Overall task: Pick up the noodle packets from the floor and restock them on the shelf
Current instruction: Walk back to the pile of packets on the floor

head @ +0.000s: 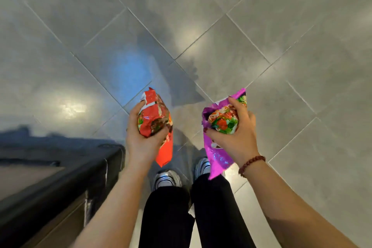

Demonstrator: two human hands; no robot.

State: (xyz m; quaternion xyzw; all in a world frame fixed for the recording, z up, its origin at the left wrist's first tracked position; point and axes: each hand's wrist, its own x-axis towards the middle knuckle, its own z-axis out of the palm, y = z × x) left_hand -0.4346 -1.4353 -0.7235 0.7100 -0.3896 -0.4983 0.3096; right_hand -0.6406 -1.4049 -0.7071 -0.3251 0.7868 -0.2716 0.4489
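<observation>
I am looking straight down at a grey tiled floor (201, 36). My left hand (141, 139) grips a red noodle packet (156, 115), fingers curled round its middle, the packet standing roughly on end. My right hand (235, 133) grips a purple noodle packet (219, 121) the same way, and its lower end hangs down past my wrist. Both packets are held above my feet, a little apart from each other. No other packets show on the floor, and no shelf boards are in view.
A dark low unit or shelf base (50, 177) with a black edge stands at the lower left, close to my left forearm. My black trousers and white shoes (167, 179) are below the hands. Bare tiles spread ahead and to the right.
</observation>
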